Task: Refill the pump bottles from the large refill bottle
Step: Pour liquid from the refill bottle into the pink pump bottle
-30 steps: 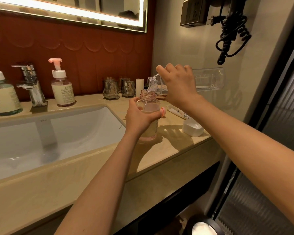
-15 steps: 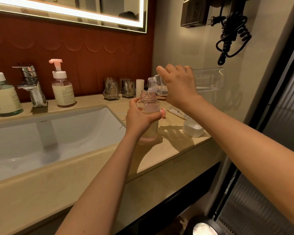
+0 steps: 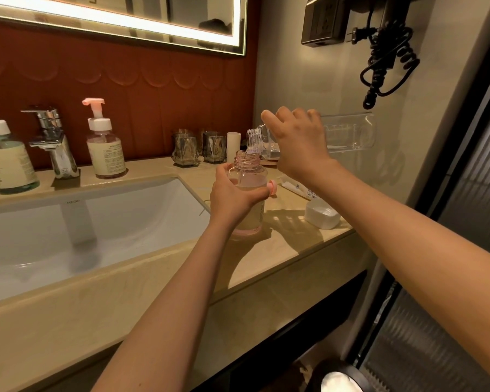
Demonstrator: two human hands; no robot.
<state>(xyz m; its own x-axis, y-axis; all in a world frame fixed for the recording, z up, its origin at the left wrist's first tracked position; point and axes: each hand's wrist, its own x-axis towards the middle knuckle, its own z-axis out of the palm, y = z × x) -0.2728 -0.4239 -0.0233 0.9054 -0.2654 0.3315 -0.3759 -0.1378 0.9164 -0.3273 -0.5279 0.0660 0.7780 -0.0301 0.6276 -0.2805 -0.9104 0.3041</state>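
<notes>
An open pink-tinted pump bottle (image 3: 252, 176) stands on the beige counter, partly filled, its pump head removed. My left hand (image 3: 234, 198) grips its body. My right hand (image 3: 297, 140) holds a large clear refill bottle (image 3: 348, 132) tipped on its side, its ribbed mouth (image 3: 253, 140) just above the open neck; a thin stream of clear liquid runs in. A pink pump tip (image 3: 272, 187) shows behind the bottle. Another pink pump bottle (image 3: 105, 148) and a green-capped one (image 3: 6, 162) stand by the tap.
A white sink basin (image 3: 96, 222) lies left of the open bottle, with a chrome tap (image 3: 54, 142) behind. Two glass tumblers (image 3: 198, 148) and a white cup (image 3: 234, 142) stand at the back wall. A white cap (image 3: 321, 215) and a wet-wipe packet (image 3: 297, 188) lie at right.
Almost nothing differs: both hands keep their hold and the refill bottle stays tipped over the open neck. The view has shifted slightly.
</notes>
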